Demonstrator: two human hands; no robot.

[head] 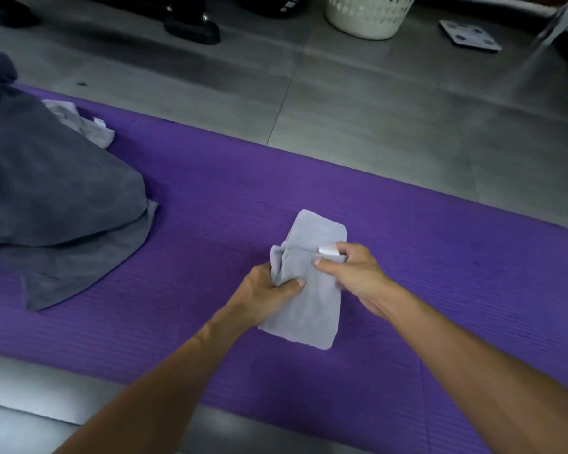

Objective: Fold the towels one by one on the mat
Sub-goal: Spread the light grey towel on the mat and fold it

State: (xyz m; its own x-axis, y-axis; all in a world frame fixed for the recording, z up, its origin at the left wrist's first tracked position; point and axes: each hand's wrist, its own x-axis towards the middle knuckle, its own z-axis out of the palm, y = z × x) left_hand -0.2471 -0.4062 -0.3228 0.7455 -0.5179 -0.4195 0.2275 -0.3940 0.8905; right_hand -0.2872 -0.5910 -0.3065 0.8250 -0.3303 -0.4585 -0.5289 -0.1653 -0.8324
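Note:
A small light grey towel (309, 306) lies in the middle of the purple mat (440, 257), partly folded into a narrow strip. My left hand (266, 290) grips its bunched left edge. My right hand (351, 270) pinches its right edge beside a white label (328, 251). A large dark grey towel (53, 198) lies heaped on the mat's left end. A pale crumpled towel (86, 126) peeks out behind that heap.
Grey tiled floor (374, 109) surrounds the mat. A white laundry basket (368, 14) stands at the back. A flat scale (469, 36) lies to its right, and dark objects (191, 21) sit at the back left.

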